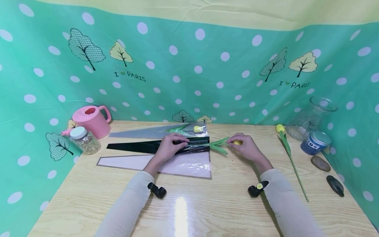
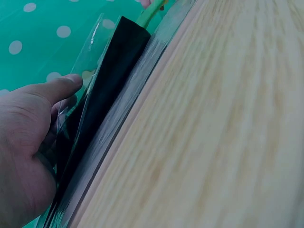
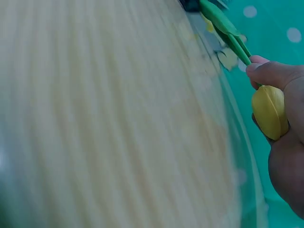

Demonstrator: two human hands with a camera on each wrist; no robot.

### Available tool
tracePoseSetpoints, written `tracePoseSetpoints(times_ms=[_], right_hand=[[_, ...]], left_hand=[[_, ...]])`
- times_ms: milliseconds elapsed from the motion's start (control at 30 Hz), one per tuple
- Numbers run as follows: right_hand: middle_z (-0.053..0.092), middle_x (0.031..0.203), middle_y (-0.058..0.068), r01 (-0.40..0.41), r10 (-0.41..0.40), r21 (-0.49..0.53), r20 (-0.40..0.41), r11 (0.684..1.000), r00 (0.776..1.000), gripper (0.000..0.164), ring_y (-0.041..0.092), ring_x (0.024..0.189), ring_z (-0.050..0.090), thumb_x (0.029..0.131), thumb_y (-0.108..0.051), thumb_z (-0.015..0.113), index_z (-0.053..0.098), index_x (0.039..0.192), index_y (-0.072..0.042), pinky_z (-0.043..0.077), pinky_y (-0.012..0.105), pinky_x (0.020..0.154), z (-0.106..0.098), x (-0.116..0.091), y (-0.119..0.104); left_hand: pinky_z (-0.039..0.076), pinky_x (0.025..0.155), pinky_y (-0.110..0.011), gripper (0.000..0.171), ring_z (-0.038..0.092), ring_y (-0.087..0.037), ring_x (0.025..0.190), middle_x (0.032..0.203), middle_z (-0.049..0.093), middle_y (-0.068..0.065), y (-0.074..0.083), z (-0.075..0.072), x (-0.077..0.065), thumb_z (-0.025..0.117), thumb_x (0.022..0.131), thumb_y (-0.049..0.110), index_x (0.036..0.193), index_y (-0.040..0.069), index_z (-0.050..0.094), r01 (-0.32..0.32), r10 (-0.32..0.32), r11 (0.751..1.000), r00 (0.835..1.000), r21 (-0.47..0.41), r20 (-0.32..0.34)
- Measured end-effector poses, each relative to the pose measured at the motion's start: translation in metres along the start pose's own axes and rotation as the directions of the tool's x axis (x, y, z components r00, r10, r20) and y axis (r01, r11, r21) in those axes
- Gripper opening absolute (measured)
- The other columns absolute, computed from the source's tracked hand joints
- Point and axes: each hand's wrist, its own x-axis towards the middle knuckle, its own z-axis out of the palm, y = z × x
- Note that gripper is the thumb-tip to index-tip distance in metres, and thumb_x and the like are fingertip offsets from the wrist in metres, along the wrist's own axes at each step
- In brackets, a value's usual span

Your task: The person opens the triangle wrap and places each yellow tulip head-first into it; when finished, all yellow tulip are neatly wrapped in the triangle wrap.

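My left hand [image 1: 171, 145] grips a black flower sleeve [image 1: 133, 146] with a clear film front. In the left wrist view the thumb lies against the clear film [image 2: 95, 52], which stands away from the black backing [image 2: 114, 66] at the mouth. My right hand [image 1: 245, 148] pinches the stem of a yellow tulip just below its bloom [image 3: 270, 113]. The tulip's green leaves [image 1: 218, 149] spread at the sleeve's mouth, and the bloom points right, away from it. The lower stem runs into the sleeve, partly hidden by the left hand.
Behind lies a grey sleeve [image 1: 142, 132] holding another yellow tulip [image 1: 197, 129]; in front, a white sleeve [image 1: 189, 166]. A loose tulip [image 1: 291, 161] lies right, near a glass vase [image 1: 308, 120], blue jar [image 1: 315, 143] and two stones [image 1: 320, 163]. Left stand a pink watering can [image 1: 93, 121] and pebble jar [image 1: 86, 141].
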Motion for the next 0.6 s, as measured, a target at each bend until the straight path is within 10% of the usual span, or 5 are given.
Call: tracePoseSetpoints(times_ms=[200,600], right_hand=[[0.073,0.111,0.007,-0.014,0.013,0.010,0.004,1.000,1.000,0.014,0.028,0.117,0.061,0.091,-0.008,0.077,0.081,0.104,-0.015,0.046,0.051,0.112,0.018,0.005,-0.008],[0.074,0.117,0.006,-0.035,0.035,0.013,-0.021,0.999,0.999,0.016,0.031,0.122,0.064,0.091,-0.013,0.078,0.079,0.107,-0.017,0.050,0.048,0.110,0.026,0.000,-0.004]], left_hand=[[0.049,0.107,-0.047,0.016,0.063,-0.023,0.121,0.117,0.075,0.003,0.001,0.000,0.000,0.081,0.091,0.023,0.106,0.026,0.082,-0.007,0.007,1.000,1.000,-0.001,0.005],[0.046,0.112,-0.047,0.015,0.063,-0.025,0.122,0.117,0.076,0.001,0.000,0.001,0.000,0.081,0.090,0.022,0.105,0.024,0.083,-0.029,0.029,0.999,1.000,0.032,0.009]])
